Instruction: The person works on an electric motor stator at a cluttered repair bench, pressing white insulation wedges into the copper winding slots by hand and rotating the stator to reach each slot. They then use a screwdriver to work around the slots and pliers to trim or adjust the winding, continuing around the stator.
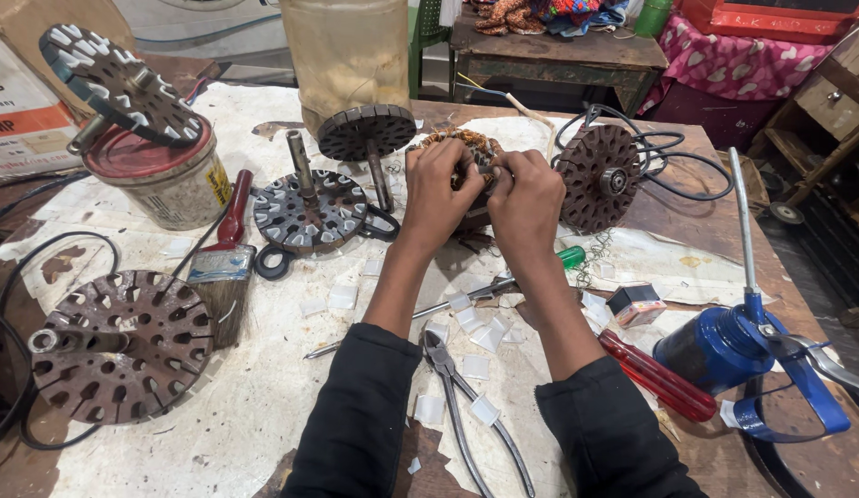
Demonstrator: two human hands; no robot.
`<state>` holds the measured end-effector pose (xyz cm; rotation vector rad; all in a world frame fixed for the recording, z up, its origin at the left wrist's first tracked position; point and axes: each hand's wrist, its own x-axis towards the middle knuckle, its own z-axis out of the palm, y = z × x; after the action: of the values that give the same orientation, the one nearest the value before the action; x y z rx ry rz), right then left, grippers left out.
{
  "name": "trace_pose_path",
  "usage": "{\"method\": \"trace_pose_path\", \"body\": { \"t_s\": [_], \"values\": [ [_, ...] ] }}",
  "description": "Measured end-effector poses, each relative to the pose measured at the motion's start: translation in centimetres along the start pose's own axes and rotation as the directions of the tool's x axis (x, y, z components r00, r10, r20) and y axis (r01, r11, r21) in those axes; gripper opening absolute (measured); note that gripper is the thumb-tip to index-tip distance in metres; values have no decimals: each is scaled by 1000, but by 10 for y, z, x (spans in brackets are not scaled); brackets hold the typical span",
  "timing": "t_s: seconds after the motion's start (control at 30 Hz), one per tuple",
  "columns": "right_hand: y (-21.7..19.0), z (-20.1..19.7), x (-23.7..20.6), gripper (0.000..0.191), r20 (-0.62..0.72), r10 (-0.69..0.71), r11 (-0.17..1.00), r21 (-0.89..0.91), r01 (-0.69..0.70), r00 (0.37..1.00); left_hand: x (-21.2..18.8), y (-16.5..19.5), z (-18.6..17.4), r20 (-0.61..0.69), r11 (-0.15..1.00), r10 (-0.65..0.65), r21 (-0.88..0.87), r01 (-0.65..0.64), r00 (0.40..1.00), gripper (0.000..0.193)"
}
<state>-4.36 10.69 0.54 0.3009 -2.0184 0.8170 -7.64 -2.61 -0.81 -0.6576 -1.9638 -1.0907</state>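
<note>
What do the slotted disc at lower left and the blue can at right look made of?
Slotted disc: likely steel, dull and brown, which reads as rust. Blue can: probably painted metal, glossy with bright highlights, and its long spout is bare and silvery.

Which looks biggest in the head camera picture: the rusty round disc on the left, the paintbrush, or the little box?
1. Rusty disc, the biggest, though it sits nearer the camera.
2. Paintbrush, long but narrower.
3. Little box, clearly the smallest.

Both hands cover most of the wound stator (466, 146), grip detail hidden. Plastic jar (346, 55) cut off at top edge. Pliers (471, 410) handles run off bottom.
</note>
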Motion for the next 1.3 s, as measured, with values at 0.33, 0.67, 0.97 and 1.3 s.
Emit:
{"method": "trace_pose_path", "body": {
  "t_s": [0.33,0.67,0.97,1.3],
  "values": [
    [1,0,2,13,-17,-8,1000,20,8,1000,4,2,-1,8,1000,-4,2,4,1000,16],
    [-4,-2,4,13,5,44,998,-36,-43,999,9,9,-6,23,1000,-11,-10,11,1000,15],
    [-5,2,4,11,-9,17,1000,-20,-17,1000,8,2,-5,18,1000,-15,26,15,1000,16],
    [-10,2,1,11,-51,-5,1000,29,6,999,3,-1,-7,14,999,-29,-36,29,999,16]
  ]
}}
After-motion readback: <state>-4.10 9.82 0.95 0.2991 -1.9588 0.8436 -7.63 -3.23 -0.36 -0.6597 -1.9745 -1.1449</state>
